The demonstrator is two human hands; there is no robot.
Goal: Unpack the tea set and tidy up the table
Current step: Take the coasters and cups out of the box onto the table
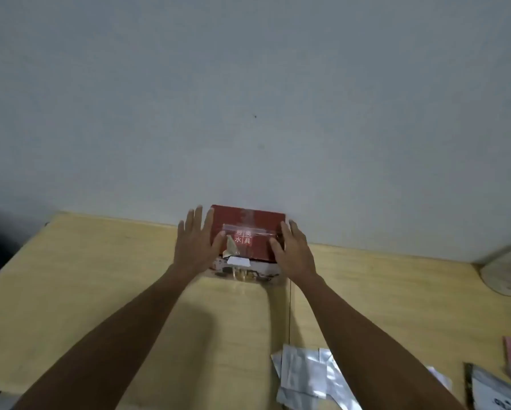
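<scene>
Box: the red box sits at the far edge of the table, hard against the wall, straight ahead of the person and between the 2 hands.
Long axis: it runs left to right, along the wall, so each hand meets 1 short end.
Left hand: the left hand is spread flat, fingers pointing at the wall, pressed to the box's left end with the thumb over the top; it flanks the box rather than closing on it.
Right hand: the right hand is likewise spread against the right end, thumb on the lid; nothing is gripped.
Nearer hand: neither, I'd say; both are equally at the box.
Seal: clear tape crosses the lid, and a torn flap stands up at the near edge.
Next move: probably drawing the box toward the person, away from the wall.
In the way: the path down the table looks free; silver wrappers lie near, to the right, with packets and a blurred pale round thing well apart at the right edge.
</scene>
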